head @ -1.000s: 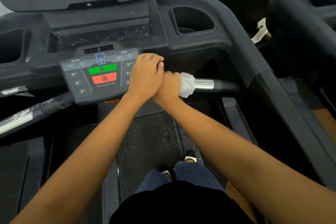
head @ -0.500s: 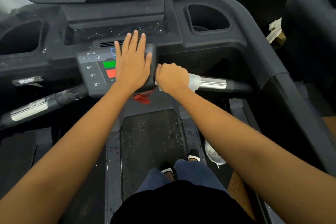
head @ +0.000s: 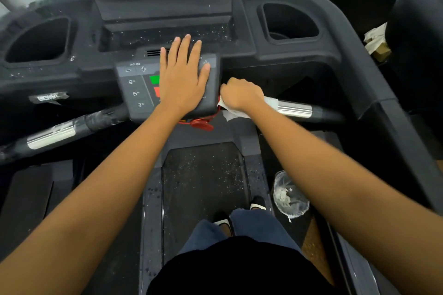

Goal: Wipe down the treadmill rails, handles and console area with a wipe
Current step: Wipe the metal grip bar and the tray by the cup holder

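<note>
Just right of my left hand (head: pixel 183 79), spread flat on the button panel (head: pixel 134 90), my right hand (head: pixel 241 94) gripped the wipe (head: pixel 271 103) round the handle (head: pixel 294 109), which, I judged, wanted firm, twisting strokes.

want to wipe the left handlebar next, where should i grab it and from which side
Take the left handlebar at its silver band, coming from above with the fingers curling over the top. It is a round bar running out sideways from under the control panel, with open space around it, so the right hand, which holds the wipe, could probably wrap it fully there.
</note>
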`<state>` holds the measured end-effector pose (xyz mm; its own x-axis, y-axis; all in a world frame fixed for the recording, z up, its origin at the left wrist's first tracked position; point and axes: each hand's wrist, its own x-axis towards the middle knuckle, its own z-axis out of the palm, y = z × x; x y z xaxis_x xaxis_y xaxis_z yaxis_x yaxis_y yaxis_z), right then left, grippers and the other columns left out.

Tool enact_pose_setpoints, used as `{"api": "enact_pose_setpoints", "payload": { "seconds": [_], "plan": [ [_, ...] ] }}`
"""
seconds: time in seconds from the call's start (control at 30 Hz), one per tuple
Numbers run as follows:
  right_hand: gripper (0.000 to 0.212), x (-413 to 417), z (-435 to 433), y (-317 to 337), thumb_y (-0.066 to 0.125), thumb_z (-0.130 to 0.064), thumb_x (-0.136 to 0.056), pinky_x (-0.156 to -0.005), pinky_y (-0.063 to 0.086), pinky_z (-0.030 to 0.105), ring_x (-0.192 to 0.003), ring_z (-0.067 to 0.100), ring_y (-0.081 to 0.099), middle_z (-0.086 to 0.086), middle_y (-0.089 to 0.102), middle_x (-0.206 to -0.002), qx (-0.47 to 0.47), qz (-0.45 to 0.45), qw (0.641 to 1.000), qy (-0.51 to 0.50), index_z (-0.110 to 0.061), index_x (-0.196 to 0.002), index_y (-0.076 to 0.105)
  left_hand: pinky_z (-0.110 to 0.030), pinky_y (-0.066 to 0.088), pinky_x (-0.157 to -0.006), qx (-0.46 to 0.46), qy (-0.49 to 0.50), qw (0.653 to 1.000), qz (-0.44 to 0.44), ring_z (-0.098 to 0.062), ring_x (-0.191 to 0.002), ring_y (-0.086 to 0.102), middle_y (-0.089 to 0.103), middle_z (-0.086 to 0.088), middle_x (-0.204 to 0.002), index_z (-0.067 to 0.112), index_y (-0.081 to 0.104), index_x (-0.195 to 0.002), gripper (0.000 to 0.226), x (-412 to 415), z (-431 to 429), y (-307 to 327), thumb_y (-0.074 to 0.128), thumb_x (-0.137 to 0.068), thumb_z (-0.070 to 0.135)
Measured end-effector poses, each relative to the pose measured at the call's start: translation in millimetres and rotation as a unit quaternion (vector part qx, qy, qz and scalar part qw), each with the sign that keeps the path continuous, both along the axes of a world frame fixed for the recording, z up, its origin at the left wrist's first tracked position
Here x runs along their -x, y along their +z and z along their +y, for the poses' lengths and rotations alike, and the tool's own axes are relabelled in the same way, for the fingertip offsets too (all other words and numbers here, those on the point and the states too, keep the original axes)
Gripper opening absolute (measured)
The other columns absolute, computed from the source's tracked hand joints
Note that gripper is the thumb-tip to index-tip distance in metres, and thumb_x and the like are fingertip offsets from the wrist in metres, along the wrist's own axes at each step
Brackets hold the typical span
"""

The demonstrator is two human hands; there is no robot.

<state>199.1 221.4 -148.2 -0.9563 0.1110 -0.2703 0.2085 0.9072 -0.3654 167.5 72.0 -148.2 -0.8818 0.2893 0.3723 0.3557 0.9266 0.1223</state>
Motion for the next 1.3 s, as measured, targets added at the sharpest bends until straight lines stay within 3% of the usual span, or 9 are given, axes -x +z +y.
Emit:
{"api": "enact_pose_setpoints", "payload": {
  "seconds": [0.1,0.17,0.23,0.53,0.67,0.8,1.0,1.13,1.3],
  "plan": [
    [0.032,-37.4,-19.8,-31.1,0.032,-0.025,-0.099,-0.069,0.035,0.038,-0.079,0.029,0.059,0.005,0.064,-0.085,-0.106,0.232,0.966,-0.036,-0.015,-0.087,0.061,-0.047,0.008,-0.118,0.002,0.003,1.0,0.008,-0.027,-0.146,0.018,0.027,-0.008,-0.157,0.016,0.033,-0.149,0.056,-0.9,0.2,-0.5,0.026,-0.1,0.043],
    [0.028,-60.1,-23.8,-56.7,0.038,-0.029,-0.098,-0.092,0.038,0.039,-0.098,0.026,0.055,0.004,0.06,-0.105,-0.099,0.306,0.946,-0.035,-0.013,-0.11,0.058,-0.047,0.008,-0.118,0.004,0.001,1.0,0.008,-0.027,-0.147,0.018,0.026,-0.008,-0.157,0.016,0.032,-0.149,0.056,-1.3,-0.1,-0.6,0.026,-0.1,0.043],
    [0.039,-65.8,-17.1,-67.0,0.043,-0.029,-0.094,-0.106,0.032,0.041,-0.114,0.025,0.049,0.005,0.055,-0.123,-0.109,0.314,0.943,-0.004,-0.011,-0.129,0.05,-0.046,0.008,-0.118,0.006,0.001,1.0,0.01,-0.026,-0.147,0.018,0.026,-0.008,-0.157,0.016,0.031,-0.149,0.056,-1.2,0.5,-1.2,0.025,-0.1,0.043],
    [0.041,-18.1,32.4,-12.8,0.025,-0.042,-0.103,-0.076,0.042,0.038,-0.096,0.029,0.061,0.004,0.066,-0.105,0.03,0.09,0.986,0.137,-0.021,-0.111,0.06,-0.046,0.008,-0.119,-0.001,-0.003,1.0,0.012,-0.027,-0.147,0.018,0.026,-0.008,-0.157,0.015,0.032,-0.149,0.056,-1.9,2.9,-1.3,0.026,-0.1,0.043],
    [0.013,-33.4,-12.6,-35.1,0.053,-0.024,-0.092,-0.064,0.04,0.037,-0.077,0.029,0.064,0.005,0.066,-0.083,-0.178,0.218,0.96,-0.005,-0.014,-0.091,0.06,-0.046,0.007,-0.119,0.0,0.001,1.0,0.009,-0.027,-0.147,0.017,0.026,-0.009,-0.157,0.015,0.031,-0.149,0.055,-2.1,1.1,-1.8,0.025,-0.101,0.041],
    [0.05,-76.2,-27.8,-79.2,0.037,-0.026,-0.095,-0.112,0.024,0.048,-0.135,0.03,0.037,0.009,0.042,-0.145,-0.144,0.297,0.944,-0.015,-0.019,-0.145,0.038,-0.045,0.008,-0.119,-0.004,0.002,1.0,0.013,-0.027,-0.146,0.019,0.029,-0.008,-0.156,0.015,0.032,-0.149,0.056,-1.9,0.3,-2.0,0.026,-0.1,0.042],
    [0.021,-29.8,-6.6,-27.3,0.043,-0.023,-0.096,-0.067,0.041,0.038,-0.076,0.03,0.061,0.006,0.064,-0.086,-0.118,0.241,0.962,0.057,-0.01,-0.102,0.058,-0.044,0.006,-0.119,-0.004,0.002,1.0,0.009,-0.026,-0.147,0.016,0.027,-0.008,-0.157,0.016,0.031,-0.149,0.055,-1.3,1.7,-3.7,0.025,-0.101,0.042],
    [0.039,-12.0,-12.3,-8.2,0.029,-0.031,-0.102,-0.069,0.038,0.035,-0.085,0.032,0.063,0.01,0.067,-0.093,-0.042,0.128,0.99,-0.051,-0.009,-0.099,0.062,-0.045,0.008,-0.119,-0.005,0.007,1.0,0.017,-0.027,-0.146,0.019,0.029,-0.009,-0.155,0.015,0.034,-0.148,0.056,-0.5,2.7,-3.7,0.026,-0.1,0.042],
    [0.025,-53.3,-24.5,-53.8,0.038,-0.026,-0.098,-0.088,0.04,0.038,-0.093,0.023,0.058,0.001,0.062,-0.098,-0.109,0.321,0.94,-0.029,-0.015,-0.107,0.059,-0.044,0.009,-0.118,-0.003,0.009,1.0,0.022,-0.027,-0.146,0.02,0.031,-0.008,-0.155,0.016,0.035,-0.147,0.055,-1.2,1.1,-3.0,0.026,-0.1,0.042]
  ]
}}
